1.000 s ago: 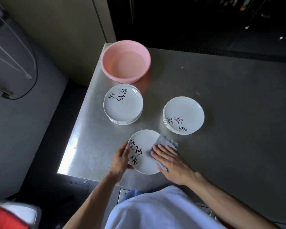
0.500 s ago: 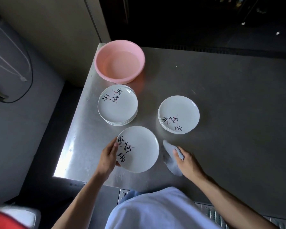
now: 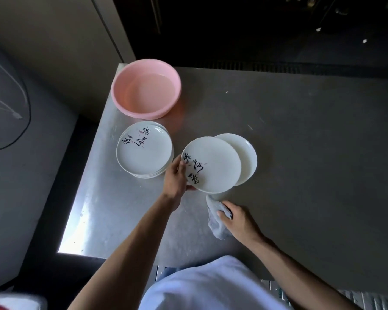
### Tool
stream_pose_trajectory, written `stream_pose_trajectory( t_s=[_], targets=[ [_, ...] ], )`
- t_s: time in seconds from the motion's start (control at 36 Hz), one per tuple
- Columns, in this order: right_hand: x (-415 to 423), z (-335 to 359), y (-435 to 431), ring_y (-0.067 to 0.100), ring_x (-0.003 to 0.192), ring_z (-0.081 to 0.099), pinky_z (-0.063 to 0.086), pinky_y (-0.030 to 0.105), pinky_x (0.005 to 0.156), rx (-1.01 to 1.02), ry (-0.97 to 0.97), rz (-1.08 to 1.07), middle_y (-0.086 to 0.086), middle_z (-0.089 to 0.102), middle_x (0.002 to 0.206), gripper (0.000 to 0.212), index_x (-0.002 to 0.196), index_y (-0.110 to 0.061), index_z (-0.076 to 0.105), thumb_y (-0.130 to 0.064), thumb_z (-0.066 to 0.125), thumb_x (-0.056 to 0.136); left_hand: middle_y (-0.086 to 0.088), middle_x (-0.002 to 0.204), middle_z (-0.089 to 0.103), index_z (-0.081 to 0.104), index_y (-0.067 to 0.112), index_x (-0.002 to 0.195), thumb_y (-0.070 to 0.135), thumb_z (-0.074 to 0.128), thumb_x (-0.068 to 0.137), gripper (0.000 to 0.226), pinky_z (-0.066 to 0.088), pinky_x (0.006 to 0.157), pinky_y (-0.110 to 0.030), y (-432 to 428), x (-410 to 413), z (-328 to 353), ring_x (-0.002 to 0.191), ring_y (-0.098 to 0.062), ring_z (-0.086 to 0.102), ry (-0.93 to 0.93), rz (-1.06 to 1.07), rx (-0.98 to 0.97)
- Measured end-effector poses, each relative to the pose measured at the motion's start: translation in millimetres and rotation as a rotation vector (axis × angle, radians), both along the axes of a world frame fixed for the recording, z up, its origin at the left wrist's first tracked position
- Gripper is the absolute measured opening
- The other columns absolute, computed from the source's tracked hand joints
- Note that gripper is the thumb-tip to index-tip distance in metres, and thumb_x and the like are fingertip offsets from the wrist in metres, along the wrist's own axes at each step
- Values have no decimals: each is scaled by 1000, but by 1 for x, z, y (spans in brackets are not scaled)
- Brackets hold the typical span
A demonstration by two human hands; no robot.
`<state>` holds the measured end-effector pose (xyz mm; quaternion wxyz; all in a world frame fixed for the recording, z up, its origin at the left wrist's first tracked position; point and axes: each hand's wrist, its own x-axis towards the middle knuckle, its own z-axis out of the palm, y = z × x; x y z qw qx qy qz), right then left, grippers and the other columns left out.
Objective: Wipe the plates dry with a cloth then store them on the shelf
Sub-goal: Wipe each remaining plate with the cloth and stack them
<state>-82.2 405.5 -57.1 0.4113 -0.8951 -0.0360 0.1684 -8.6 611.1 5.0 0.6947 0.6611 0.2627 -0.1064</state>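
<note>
While the left hand curls thumb and fingers round the left rim of a white plate with black writing, holding it partly over the right stack of plates, the right hand grips a bunched grey cloth just near of it on the metal table. Left of the held plate sits a second stack, with a pink basin beyond it at the far left corner.
</note>
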Motion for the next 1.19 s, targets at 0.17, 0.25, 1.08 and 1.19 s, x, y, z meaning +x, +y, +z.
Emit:
stream_pose_trajectory(
  t_s=[0.17,0.25,1.08,1.19],
  targets=[
    [5,6,3,9,59,51,45,23,60,-5,-29,3,-9,59,64,9,85,-18,63,-26,64,91,4,120,66,58,24,141,34,41,112,35,64,64,-43,-16,20,-7,110,-33,68,14,-76,43],
    [6,8,3,1,59,53,40,11,58,-11,-31,-3,-11,60,66,7,86,-18,64,-23,65,91,-5,128,66,58,26,141,33,41,112,34,65,67,-46,-22,27,-11,113,-36,68,36,-101,44],
    [24,12,12,4,53,41,33,15,56,82,31,-50,-19,49,59,25,75,-25,47,-19,60,95,-13,103,72,64,18,100,69,30,82,63,58,93,-54,-35,49,-32,108,-37,66,88,-27,388],
    [26,16,21,-2,59,51,42,17,62,104,86,-87,-21,58,64,18,80,-27,55,-22,58,97,-9,102,71,62,21,99,69,29,85,60,58,92,-56,-30,42,-26,105,-34,67,90,-85,387]
  ],
)
